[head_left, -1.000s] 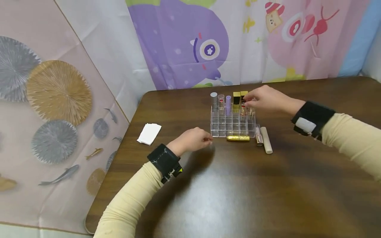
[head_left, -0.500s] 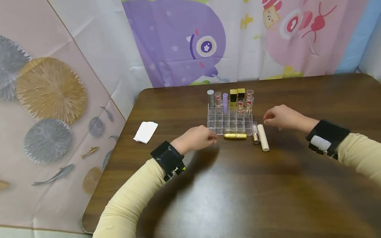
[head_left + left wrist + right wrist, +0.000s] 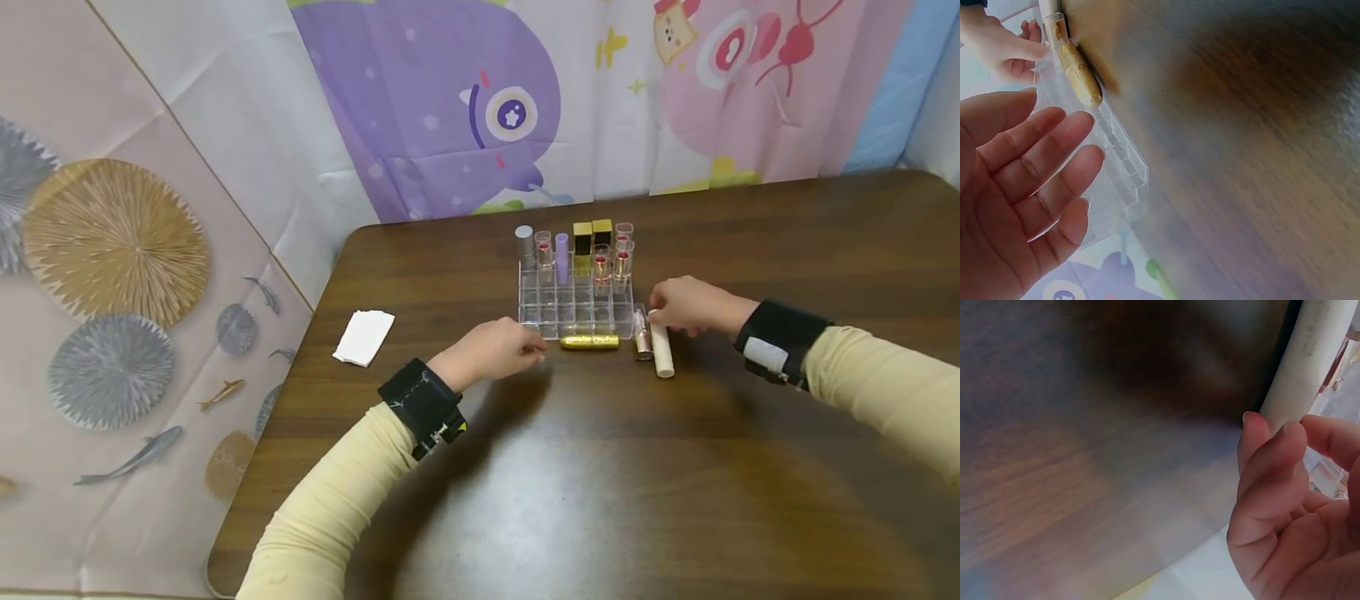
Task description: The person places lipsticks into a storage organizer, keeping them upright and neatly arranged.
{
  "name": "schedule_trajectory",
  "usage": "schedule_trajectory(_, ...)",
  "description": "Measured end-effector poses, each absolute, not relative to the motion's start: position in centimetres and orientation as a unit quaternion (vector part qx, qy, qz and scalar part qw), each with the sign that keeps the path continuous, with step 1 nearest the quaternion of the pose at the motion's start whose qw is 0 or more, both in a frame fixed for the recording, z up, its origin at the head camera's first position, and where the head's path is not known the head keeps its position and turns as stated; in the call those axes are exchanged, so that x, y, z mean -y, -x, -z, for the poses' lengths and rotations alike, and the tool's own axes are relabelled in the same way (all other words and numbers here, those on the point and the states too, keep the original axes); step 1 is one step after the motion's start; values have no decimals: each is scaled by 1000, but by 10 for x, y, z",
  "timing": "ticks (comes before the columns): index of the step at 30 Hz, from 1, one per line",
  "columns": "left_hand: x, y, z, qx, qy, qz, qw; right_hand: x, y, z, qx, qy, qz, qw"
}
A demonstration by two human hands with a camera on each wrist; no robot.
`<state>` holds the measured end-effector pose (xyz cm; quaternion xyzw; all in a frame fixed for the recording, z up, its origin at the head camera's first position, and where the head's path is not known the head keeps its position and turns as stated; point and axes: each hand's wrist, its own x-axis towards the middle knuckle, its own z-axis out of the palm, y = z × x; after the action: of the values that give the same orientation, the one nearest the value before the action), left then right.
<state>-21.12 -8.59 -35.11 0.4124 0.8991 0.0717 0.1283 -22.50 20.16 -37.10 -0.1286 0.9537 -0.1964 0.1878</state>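
Observation:
My right hand [image 3: 693, 304] pinches the far end of a cream-coloured cylindrical tube [image 3: 662, 350] lying on the table. In the right wrist view, thumb and fingers close round the end of this tube [image 3: 1310, 356], which bears small print. My left hand [image 3: 491, 348] holds nothing, its fingers loosely bent beside the front left corner of the clear lipstick organizer [image 3: 547, 319]; the left wrist view shows its bare palm. A gold lipstick tube [image 3: 589, 342] lies along the organizer's front. Between organizer and cream tube lies a lipstick with a clear cap [image 3: 642, 335].
The organizer's back rows hold a silver-grey tube [image 3: 524, 247], a lilac tube [image 3: 562, 258], black-and-gold lipsticks [image 3: 582, 240] and several clear-capped red lipsticks [image 3: 602, 265]. A small stack of white sheets [image 3: 363, 337] lies at left. Behind the table [image 3: 525, 500] hangs a printed curtain [image 3: 435, 108].
My right hand has come away from the organizer's back right lipsticks, swung right and forward toward me, then reached in to the cream tube. The left hand has barely shifted.

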Motion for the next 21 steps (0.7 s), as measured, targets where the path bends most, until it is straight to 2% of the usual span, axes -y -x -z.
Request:
schedule_trajectory(10,88,213,350,-898,-414,-79,129,-203,227,368,-948,106,211,215)
schedule_trajectory(21,92,212,353,-901,-404,-83,136,-197,206,320,-943,139,213,217)
